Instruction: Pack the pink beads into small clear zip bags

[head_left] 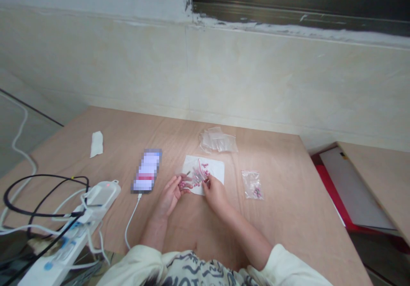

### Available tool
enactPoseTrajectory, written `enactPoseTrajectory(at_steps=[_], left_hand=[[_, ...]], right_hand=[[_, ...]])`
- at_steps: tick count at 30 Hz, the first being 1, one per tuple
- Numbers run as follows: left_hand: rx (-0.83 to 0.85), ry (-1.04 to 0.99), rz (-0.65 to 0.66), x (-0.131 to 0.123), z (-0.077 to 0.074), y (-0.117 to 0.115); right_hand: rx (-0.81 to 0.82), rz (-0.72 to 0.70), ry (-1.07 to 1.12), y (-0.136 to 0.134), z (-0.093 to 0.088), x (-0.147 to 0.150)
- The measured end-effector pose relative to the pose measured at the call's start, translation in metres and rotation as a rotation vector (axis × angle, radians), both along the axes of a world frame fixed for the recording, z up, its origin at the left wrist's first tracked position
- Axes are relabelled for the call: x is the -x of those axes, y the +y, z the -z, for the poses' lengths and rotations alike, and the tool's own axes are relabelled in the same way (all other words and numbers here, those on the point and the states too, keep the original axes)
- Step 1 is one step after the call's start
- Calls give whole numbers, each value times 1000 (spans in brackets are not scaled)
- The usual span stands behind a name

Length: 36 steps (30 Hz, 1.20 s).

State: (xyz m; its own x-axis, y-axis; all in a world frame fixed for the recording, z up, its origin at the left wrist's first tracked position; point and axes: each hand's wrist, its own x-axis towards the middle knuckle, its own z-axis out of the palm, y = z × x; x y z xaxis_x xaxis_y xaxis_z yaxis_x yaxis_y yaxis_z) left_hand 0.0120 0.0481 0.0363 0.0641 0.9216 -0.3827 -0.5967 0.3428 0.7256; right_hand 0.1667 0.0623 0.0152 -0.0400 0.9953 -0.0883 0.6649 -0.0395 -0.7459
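A small clear zip bag [195, 175] with a red line along its opening is held over a white sheet of paper [219, 170]. My left hand [171, 195] is closed on the bag's left end, where pink beads [184, 185] show through the plastic. At the bag's right edge, by the opening, the fingers of my right hand [215, 193] are pinched together on the plastic; whether a bead is also between them is hidden. More loose pink beads [205, 165] lie on the paper just beyond the right fingertips.
A filled zip bag [252, 185] lies right of the paper, and several clear bags [219, 140] are piled behind it. Leftward are a charging phone [147, 170], a white scrap [96, 144] and a power strip [102, 194] with tangled cables. The wooden table [282, 200] meets the wall.
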Motion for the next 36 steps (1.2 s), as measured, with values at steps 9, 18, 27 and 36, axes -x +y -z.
enactPoseTrajectory(at_steps=[9, 18, 27, 36], left_hand=[[29, 23, 76, -5, 1, -1], [42, 18, 47, -12, -3, -1], [-49, 55, 126, -12, -8, -2], [-233, 655, 344, -10, -45, 12]], right_hand=[[16, 40, 413, 20, -51, -26], [-5, -155, 392, 16, -67, -20], [-71, -141, 424, 3, -70, -24], [-87, -237, 362, 1, -73, -33]])
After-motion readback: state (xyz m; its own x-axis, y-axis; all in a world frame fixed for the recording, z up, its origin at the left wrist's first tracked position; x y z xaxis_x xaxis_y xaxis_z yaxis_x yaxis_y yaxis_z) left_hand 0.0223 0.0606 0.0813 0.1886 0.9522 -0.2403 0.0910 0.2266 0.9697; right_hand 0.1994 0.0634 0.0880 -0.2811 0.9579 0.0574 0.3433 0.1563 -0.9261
